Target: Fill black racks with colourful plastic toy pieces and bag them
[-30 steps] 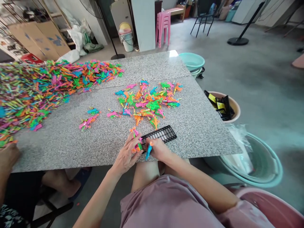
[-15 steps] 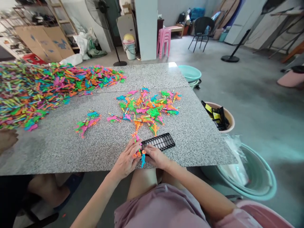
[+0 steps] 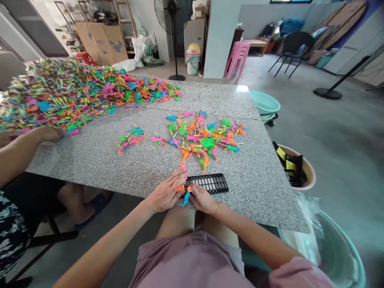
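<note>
My left hand [image 3: 166, 192] is closed over a pink plastic toy gun [image 3: 184, 169] with orange round tips at the table's front edge; its fingertips press against the left end of a black plastic grid basket [image 3: 211, 183]. My right hand [image 3: 204, 199] pinches a blue toy gun [image 3: 186, 198] with an orange round tip, right beside the left fingers. Part of the basket's near side is hidden behind my right hand. Just beyond lies a loose cluster of similar toy guns [image 3: 207, 142] in green, orange, pink and blue.
A small group of toy guns [image 3: 131, 140] lies left of centre, and a large heap [image 3: 90, 88] covers the far left. A co-worker's arm [image 3: 30, 144] reaches to the heap. Right of the speckled table [image 3: 255, 192] stand a bin of black baskets [image 3: 309, 172] and a teal tub [image 3: 345, 244].
The view has swung left, bringing more of the co-worker's arm into sight. My hands stay close together at the basket's left end. The blue toy gun has tilted.
</note>
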Demonstrator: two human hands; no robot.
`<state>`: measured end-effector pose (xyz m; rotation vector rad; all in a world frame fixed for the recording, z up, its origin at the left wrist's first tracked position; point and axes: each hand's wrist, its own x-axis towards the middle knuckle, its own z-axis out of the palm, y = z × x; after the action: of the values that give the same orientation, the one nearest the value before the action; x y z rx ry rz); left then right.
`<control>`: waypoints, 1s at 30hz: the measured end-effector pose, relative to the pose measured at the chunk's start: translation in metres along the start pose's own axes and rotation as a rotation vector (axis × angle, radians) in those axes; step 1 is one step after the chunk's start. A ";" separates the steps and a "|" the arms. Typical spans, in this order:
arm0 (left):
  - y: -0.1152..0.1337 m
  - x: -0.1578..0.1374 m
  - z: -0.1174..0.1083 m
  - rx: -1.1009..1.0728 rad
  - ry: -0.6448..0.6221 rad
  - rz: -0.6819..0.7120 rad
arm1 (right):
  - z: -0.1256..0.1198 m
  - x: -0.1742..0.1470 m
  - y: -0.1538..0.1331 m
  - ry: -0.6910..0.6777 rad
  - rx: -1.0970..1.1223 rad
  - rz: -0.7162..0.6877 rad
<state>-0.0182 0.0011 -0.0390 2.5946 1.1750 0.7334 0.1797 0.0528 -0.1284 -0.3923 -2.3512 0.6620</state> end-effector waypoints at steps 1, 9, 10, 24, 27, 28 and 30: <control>0.000 0.000 0.000 0.001 0.003 0.004 | -0.002 0.001 -0.001 0.004 0.045 0.047; -0.004 -0.001 0.004 0.004 -0.003 0.036 | -0.007 0.015 -0.002 0.027 0.715 0.540; -0.004 -0.002 0.004 0.002 -0.005 0.042 | -0.006 0.016 -0.001 0.051 0.778 0.562; -0.004 0.001 0.001 0.016 0.043 0.069 | -0.004 0.001 -0.023 0.311 0.357 0.456; -0.004 0.000 -0.001 0.021 0.033 0.053 | -0.016 -0.005 -0.027 0.262 0.376 0.451; -0.003 0.000 -0.002 0.021 0.024 0.046 | -0.021 -0.007 -0.027 0.276 0.369 0.482; -0.002 -0.001 -0.002 0.015 0.005 0.038 | -0.027 -0.011 -0.028 0.328 0.370 0.579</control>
<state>-0.0206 0.0012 -0.0386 2.6356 1.1400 0.7422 0.2033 0.0343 -0.1007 -0.9443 -1.7510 1.1756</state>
